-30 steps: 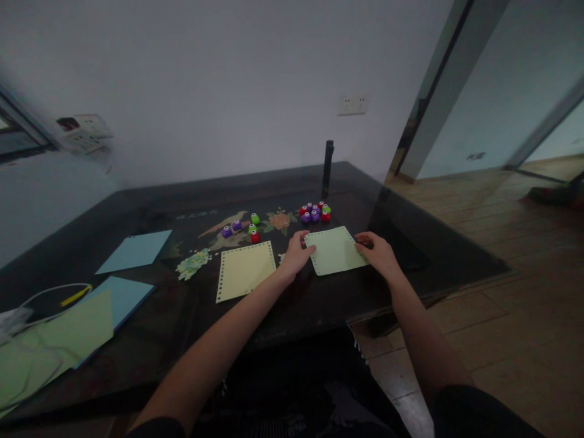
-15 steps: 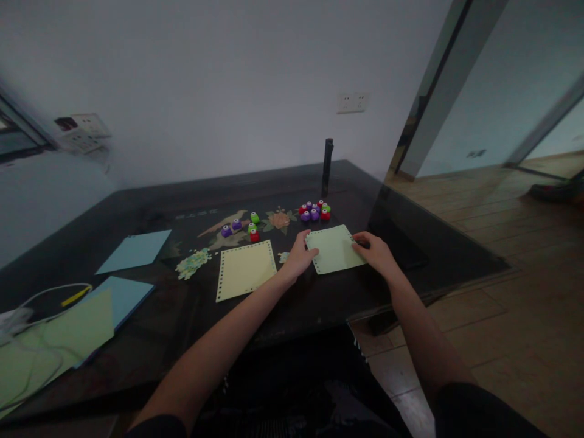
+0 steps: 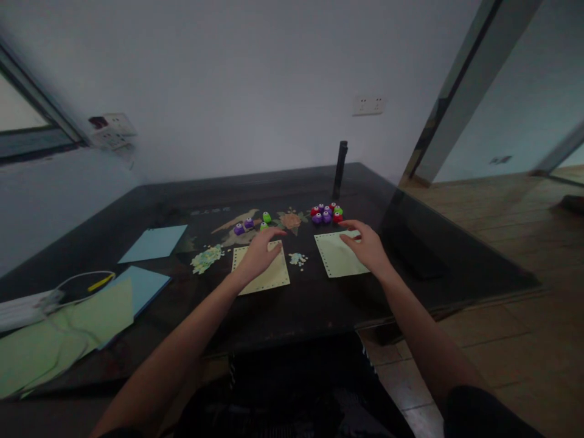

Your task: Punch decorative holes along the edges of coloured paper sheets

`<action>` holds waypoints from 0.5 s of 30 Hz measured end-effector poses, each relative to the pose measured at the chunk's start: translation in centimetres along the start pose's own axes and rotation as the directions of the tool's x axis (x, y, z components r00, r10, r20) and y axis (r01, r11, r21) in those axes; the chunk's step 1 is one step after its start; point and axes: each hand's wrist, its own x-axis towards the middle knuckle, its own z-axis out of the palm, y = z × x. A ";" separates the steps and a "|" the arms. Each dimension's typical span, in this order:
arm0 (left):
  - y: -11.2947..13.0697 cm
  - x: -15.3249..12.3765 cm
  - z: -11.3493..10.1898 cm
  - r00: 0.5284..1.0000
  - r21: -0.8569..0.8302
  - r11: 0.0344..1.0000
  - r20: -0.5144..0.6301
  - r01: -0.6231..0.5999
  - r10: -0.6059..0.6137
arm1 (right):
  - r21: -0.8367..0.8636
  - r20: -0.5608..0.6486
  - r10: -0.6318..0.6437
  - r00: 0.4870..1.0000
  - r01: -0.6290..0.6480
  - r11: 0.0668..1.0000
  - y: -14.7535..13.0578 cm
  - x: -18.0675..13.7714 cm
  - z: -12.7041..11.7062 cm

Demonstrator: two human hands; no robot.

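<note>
My left hand is over the pale yellow sheet with punched holes along its edges, thumb and fingers apart and nothing between them. Over the top right part of the pale green punched sheet is my right hand, its fingers curved and apart, holding nothing. Between the sheets lies a small heap of paper bits. Beyond my left hand stand purple eye-topped pieces and green ones. A cluster of red, purple and green pieces stands behind the green sheet.
A larger heap of paper bits lies left of the yellow sheet. Blue sheets, green sheets and a white cable with a yellow part are at the left. A black upright object stands near the back edge.
Both hands have let go of the green sheet, which lies on the table. My left hand has moved left over the yellow sheet; my right has stayed near the green one. The view has shifted slightly.
</note>
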 end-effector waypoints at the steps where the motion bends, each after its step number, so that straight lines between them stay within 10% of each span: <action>1: -1.5 -0.5 -1.0 1.000 0.100 0.995 -0.001 0.009 -0.009 | 0.026 0.046 -0.043 0.998 0.042 0.999 -1.2 0.3 0.8; 7: -7.4 -1.9 -4.3 0.996 0.354 0.933 0.043 0.061 -0.082 | -0.034 0.423 -0.295 0.857 0.340 0.940 -6.1 3.2 7.5; 15: -8.8 -2.8 -3.5 0.977 0.539 0.835 0.095 0.110 -0.190 | -0.292 0.617 -0.182 0.766 0.438 0.850 -5.3 5.2 14.0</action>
